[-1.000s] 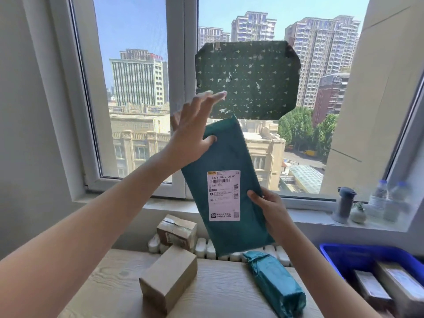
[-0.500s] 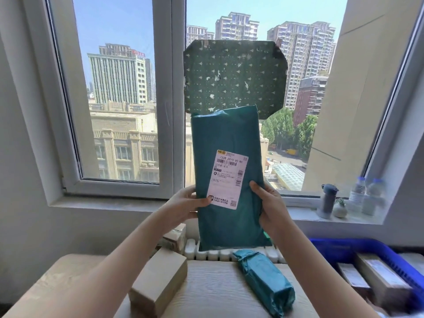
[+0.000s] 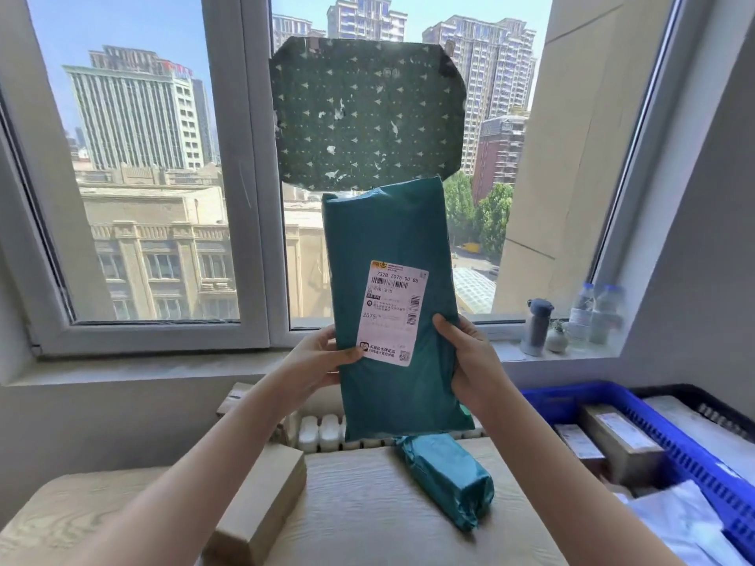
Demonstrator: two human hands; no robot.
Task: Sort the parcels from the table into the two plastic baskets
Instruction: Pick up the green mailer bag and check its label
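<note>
With a box [image 3: 261, 504] at the table's [image 3: 367, 524] near edge and a roll [image 3: 447, 480] mid-table, both thumbs should stay off the label so it reads: left hand [image 3: 314, 367] and right hand [image 3: 474, 369] pinch the upright mailer [image 3: 392, 239] by its lower side edges, above the far edge.

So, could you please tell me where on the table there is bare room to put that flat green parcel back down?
Bare wood shows on the table between the cardboard box and the wrapped green bundle, and at the near left corner beyond the box. The blue basket to the right is crowded with parcels.
</note>
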